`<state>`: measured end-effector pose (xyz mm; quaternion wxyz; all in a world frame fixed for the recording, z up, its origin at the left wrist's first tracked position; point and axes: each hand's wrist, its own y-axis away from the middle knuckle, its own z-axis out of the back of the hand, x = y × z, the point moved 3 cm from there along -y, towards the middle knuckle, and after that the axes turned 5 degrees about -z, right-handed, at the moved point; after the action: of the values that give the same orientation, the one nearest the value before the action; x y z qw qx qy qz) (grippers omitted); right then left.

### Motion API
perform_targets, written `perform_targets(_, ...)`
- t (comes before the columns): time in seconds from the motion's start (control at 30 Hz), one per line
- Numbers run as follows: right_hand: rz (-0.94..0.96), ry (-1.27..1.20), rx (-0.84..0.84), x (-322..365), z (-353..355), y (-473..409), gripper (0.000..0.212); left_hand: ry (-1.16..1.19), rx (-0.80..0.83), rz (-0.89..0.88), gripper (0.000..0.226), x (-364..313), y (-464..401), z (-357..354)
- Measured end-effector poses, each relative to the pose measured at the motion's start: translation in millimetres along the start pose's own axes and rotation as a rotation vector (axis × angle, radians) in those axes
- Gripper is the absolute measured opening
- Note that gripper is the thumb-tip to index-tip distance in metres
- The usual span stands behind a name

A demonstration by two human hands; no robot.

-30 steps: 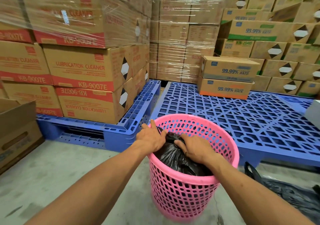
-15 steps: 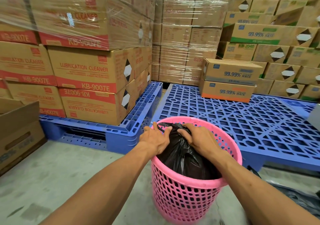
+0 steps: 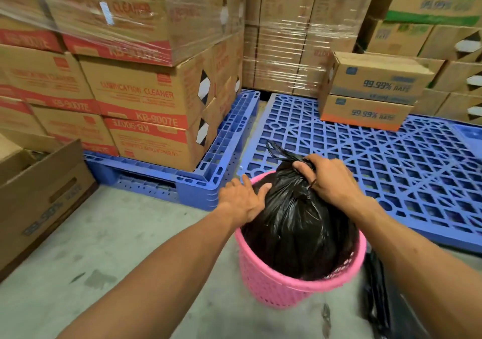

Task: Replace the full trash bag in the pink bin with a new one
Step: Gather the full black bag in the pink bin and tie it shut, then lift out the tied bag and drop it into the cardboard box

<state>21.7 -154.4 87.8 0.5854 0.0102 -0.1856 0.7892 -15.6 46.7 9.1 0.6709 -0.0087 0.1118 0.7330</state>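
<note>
The pink lattice bin (image 3: 292, 293) stands on the concrete floor in front of me. A full black trash bag (image 3: 297, 224) with a knotted top rises well above its rim. My right hand (image 3: 328, 179) is closed around the bag's gathered neck just under the knot. My left hand (image 3: 243, 200) rests on the bin's left rim, fingers spread against the bag's side. Another black bag (image 3: 375, 286) lies crumpled on the floor to the right of the bin, partly hidden by my right forearm.
Blue plastic pallets (image 3: 365, 156) lie just behind the bin. Stacked cardboard boxes (image 3: 146, 104) fill the left pallet, and shrink-wrapped stacks (image 3: 294, 46) rise at the back. An open cardboard box (image 3: 39, 195) sits at the left. Bare concrete floor (image 3: 117, 247) spreads front left.
The bag has come up out of the bin, lifted by my right hand at its neck. My left hand has shifted from the bag's top to the bin's rim.
</note>
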Motion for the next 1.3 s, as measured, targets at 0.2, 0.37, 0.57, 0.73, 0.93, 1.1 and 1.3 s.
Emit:
perform_targets(0.2, -0.002, 0.061, 0.122, 34, 80, -29, 0.055, -0.008, 0.084, -0.081, 0.085, 0, 28, 111)
perform_targets(0.37, -0.025, 0.033, 0.172, 66, 182, -55, 0.055, -0.066, 0.146, -0.076, 0.073, 0, 74, 239)
perform_targets(0.57, -0.067, 0.028, 0.226, 114, 321, -91, 0.055, -0.076, 0.155, -0.012, 0.070, -7, 126, 393)
perform_targets(0.73, -0.038, 0.015, 0.250, 155, 411, -112, 0.057, -0.115, 0.141, 0.021, 0.071, -10, 164, 486)
perform_targets(0.93, -0.025, 0.007, 0.271, 220, 474, -122, 0.052, -0.034, 0.047, 0.096, 0.070, 32, 205, 574)
perform_targets(1.1, 0.015, 0.006, 0.269, 282, 484, -124, 0.046, -0.026, 0.010, 0.175, 0.072, 90, 228, 612)
perform_targets(1.3, 0.020, -0.014, 0.276, 368, 471, -123, 0.054, -0.067, 0.056, 0.187, 0.070, 172, 259, 624)
